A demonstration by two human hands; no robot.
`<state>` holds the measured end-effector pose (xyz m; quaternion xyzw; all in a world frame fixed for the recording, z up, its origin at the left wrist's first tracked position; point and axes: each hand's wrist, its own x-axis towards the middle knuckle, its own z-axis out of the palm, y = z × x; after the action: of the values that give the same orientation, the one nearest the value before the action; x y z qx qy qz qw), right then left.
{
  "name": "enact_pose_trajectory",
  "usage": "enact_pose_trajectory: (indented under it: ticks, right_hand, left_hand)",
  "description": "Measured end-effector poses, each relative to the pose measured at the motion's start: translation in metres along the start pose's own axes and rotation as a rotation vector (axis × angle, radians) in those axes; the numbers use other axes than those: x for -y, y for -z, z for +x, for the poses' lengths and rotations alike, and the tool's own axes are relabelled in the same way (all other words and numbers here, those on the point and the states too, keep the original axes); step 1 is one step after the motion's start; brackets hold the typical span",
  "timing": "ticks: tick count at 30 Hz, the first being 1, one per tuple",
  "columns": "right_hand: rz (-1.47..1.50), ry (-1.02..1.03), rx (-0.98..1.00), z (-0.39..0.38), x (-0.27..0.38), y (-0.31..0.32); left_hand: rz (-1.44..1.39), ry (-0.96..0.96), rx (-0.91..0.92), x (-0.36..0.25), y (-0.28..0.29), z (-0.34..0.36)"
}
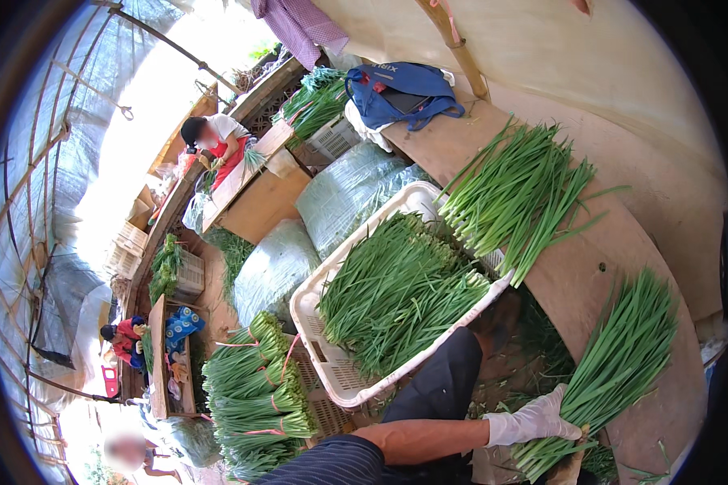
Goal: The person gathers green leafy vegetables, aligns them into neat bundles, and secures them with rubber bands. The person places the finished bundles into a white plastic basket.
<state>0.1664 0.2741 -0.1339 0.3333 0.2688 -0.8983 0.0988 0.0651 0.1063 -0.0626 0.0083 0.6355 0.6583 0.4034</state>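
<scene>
My left hand (534,420), in a white glove, comes in from the lower edge and reaches right. Its fingers are closed around the pale stalk ends of a bunch of garlic chives (623,356). The long green leaves of this bunch fan up and away over the curved wooden bench (623,242). A second, loose pile of garlic chives (518,194) lies farther back on the bench, above the rim of a white plastic crate (307,303). Many more chives (396,283) fill that crate. My right hand does not show.
Tied chive bundles (255,396) are stacked left of my arm. Plastic-wrapped bales (352,194) stand behind the crate. A blue bag (400,93) rests at the bench's far end. A person in a red apron (226,153) works at a table; other people are farther left.
</scene>
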Motion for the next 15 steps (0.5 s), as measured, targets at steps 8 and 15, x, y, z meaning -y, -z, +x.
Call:
enact_pose_trajectory:
  ticks: [8,15]
  right_hand:
    - [-0.032,0.027,-0.001,-0.003,-0.004,0.005]
    - [-0.096,0.132,-0.046,-0.011,-0.004,0.011]
  left_hand:
    - [-0.05,-0.106,0.0,0.015,-0.004,-0.004]
    - [-0.38,0.005,0.206,0.024,0.008,0.004]
